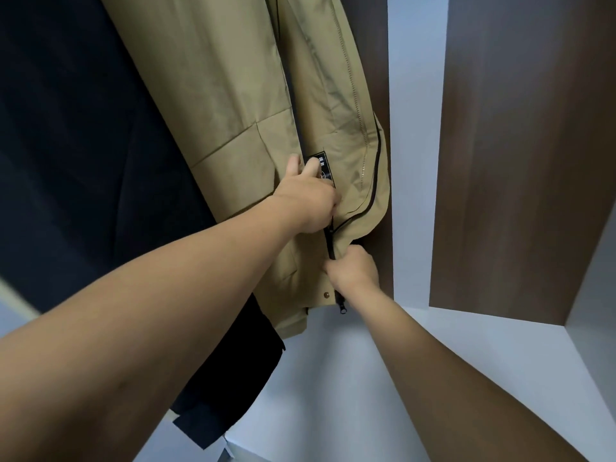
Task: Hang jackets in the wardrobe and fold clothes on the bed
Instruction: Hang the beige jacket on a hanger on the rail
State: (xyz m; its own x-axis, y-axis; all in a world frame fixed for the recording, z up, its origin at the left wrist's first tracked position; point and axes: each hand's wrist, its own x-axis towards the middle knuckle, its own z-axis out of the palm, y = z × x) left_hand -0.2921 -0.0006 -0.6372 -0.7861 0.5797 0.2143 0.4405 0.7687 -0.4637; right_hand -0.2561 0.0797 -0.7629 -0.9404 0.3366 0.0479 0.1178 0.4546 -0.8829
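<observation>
Zipper [330,243] runs twelve-to-six between our hands: left hand [311,203] curled, bracing the tan jacket [226,95] above; right hand [355,270] pinching it below.

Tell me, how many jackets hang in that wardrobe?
2: a khaki jacket in the middle, held by both hands, and a dark jacket to its left. Others may hang out of view.

The khaki jacket [240,105] runs off the top edge, so its collar and whatever it hangs from are out of sight. The dark garment [76,135] beside it is cut by the left and top edges. The left hand [308,201] covers part of the black label [321,168], whose print is too blurred to read. The right hand [355,271] hides its own fingertips; it seems to pinch the zipper [330,243], though the slider cannot be made out.
</observation>
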